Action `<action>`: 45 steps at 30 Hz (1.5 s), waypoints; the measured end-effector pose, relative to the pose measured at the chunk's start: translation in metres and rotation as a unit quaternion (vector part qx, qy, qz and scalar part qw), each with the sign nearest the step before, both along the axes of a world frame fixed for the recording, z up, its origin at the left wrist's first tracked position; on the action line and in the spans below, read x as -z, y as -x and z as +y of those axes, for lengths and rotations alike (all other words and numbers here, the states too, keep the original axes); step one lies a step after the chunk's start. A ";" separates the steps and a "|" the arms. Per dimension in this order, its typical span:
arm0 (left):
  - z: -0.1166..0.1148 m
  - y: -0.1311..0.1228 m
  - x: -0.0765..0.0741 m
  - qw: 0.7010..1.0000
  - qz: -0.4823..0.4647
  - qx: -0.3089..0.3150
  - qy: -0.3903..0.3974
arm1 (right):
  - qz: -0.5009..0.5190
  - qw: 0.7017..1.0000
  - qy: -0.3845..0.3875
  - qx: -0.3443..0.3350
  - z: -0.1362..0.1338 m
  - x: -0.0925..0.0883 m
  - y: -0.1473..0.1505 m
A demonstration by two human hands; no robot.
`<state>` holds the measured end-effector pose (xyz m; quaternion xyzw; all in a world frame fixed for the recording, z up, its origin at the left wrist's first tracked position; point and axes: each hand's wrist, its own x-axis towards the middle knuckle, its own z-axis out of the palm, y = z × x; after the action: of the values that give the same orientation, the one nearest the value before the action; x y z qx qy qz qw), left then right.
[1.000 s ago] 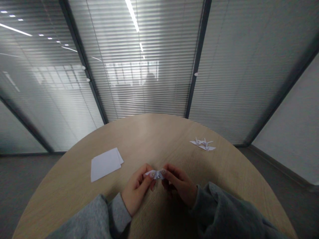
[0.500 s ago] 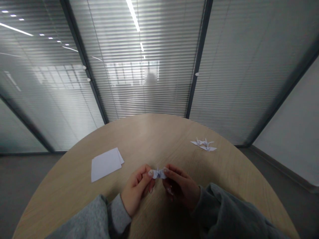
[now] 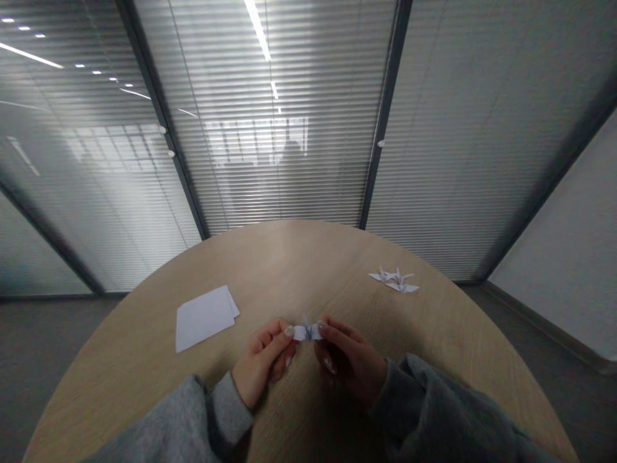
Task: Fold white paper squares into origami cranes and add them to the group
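A small white folded paper crane (image 3: 306,330) is held between both of my hands just above the round wooden table (image 3: 289,270). My left hand (image 3: 263,363) pinches its left wing with thumb and fingers closed. My right hand (image 3: 348,360) pinches the right wing the same way. A thin point of the paper sticks up between my fingertips. Both forearms are in grey sleeves.
A short stack of white paper sheets (image 3: 205,316) lies left of my hands. Folded white paper cranes (image 3: 395,280) lie together at the table's far right. Glass walls with blinds stand behind the table, and grey floor surrounds it.
The crane's wings have been drawn apart and a point now stands up in the middle. Both hands shifted slightly away from me.
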<state>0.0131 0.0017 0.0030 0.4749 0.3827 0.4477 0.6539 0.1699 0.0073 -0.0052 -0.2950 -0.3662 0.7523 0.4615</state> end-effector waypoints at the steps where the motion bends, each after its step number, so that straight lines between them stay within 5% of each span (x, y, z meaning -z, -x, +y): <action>1: 0.001 0.001 0.000 1.000 -0.006 0.002 0.005 | -0.006 1.000 0.001 0.006 0.001 0.001 0.000; 14: 0.003 0.003 -0.003 0.996 -0.074 0.002 0.047 | -0.007 0.999 0.023 0.032 0.002 0.001 -0.002; 45: 0.005 0.003 -0.001 0.997 -0.067 -0.011 0.038 | 0.032 0.997 0.036 0.052 0.002 -0.002 -0.004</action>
<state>0.0099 0.0065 0.0037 0.4146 0.3599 0.4706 0.6907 0.1738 0.0094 -0.0033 -0.3062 -0.3082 0.7486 0.5008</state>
